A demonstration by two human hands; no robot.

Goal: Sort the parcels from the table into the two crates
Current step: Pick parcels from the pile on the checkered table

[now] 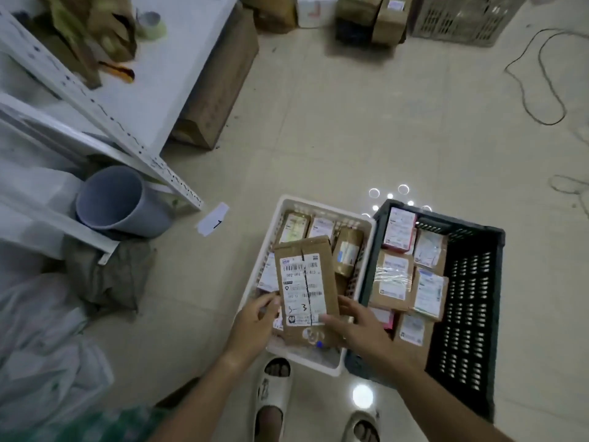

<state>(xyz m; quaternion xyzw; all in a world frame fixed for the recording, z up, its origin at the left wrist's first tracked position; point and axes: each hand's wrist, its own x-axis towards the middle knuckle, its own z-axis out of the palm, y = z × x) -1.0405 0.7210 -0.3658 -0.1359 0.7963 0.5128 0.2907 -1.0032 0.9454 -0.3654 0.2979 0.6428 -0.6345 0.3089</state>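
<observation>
A brown cardboard parcel (306, 288) with a white shipping label marked "3-3" hangs over the white crate (322, 204). My left hand (255, 323) grips its lower left edge and my right hand (357, 323) grips its lower right edge. Several labelled parcels lie in the white crate below it. Beside it on the right stands the black crate (471, 282), with several parcels packed in its left half.
A white metal shelf rack (127, 100) stands at the left, with a grey bucket (118, 205) and plastic bags at its foot. Boxes and a grey crate (462, 17) line the far wall. A cable (541, 74) lies on the tiled floor. My sandalled feet are below.
</observation>
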